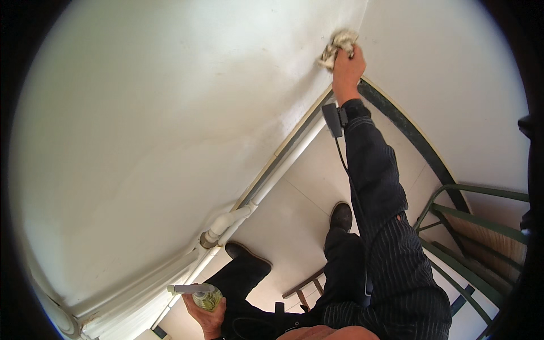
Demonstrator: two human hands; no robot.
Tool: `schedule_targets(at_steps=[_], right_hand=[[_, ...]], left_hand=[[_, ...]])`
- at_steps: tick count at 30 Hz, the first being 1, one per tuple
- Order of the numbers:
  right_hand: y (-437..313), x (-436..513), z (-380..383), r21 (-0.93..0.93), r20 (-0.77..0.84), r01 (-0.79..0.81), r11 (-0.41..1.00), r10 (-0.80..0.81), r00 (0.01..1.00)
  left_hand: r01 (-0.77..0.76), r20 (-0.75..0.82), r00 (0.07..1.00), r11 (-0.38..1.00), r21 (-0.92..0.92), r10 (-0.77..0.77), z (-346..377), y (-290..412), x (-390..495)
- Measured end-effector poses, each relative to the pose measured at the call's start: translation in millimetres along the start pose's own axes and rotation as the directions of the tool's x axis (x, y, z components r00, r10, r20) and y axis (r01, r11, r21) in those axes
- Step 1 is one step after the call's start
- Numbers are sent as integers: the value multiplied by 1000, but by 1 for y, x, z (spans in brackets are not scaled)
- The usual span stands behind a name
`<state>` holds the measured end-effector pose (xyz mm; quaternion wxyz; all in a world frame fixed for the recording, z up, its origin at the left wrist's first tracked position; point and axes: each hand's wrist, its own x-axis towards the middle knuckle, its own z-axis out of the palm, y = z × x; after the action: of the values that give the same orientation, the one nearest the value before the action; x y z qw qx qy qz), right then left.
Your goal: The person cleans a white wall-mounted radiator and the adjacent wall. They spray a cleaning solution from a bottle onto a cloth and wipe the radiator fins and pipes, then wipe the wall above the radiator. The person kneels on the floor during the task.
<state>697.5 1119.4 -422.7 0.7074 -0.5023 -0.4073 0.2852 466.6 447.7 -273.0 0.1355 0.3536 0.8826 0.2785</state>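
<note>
My right hand [349, 73] is reached far out to the corner of two white walls, gripping a crumpled, stained cloth [343, 41]. The cloth lies against the left wall [170, 93], close to the corner; part of it is hidden by my fingers. Down at the lower left, my left hand [206, 316] is wrapped around a spray bottle [207, 299] of yellowish-green liquid. Its grey trigger head [193, 289] points left, towards the radiator. Faint greyish and brownish marks show on the left wall.
A white pipe [293, 157] with a valve [209, 239] runs along the wall's foot to a white radiator [140, 293]. At right stands a green metal frame [471, 225] with wooden boards. Behind my legs is a wooden stool [312, 287]. A cable [342, 153] trails along my right sleeve.
</note>
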Motion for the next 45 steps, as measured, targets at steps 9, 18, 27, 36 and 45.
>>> schedule_targets(at_steps=[9, 18, 27, 36, 45], right_hand=[[89, -156, -34, -339, 130, -436, 834, 500, 856], [-61, -103, -5, -139, 265, -167, 976, 199, 943], [-168, -87, 7, 133, 280, -16, 991, -22, 960], [-72, -20, -40, -12, 132, -366, 931, 364, 922], [55, 47, -15, -336, 187, -77, 939, 146, 972]], left_hand=[[-30, 53, 998, 994, 103, 25, 2, 5, 5], [-98, -17, 995, 995, 30, 99, -7, -11, -4], [-195, -81, 978, 980, -40, 191, -22, -42, -17], [-80, -30, 996, 997, -12, 79, -18, -48, -8], [47, -14, 999, 997, -67, -48, -10, -28, -1]])
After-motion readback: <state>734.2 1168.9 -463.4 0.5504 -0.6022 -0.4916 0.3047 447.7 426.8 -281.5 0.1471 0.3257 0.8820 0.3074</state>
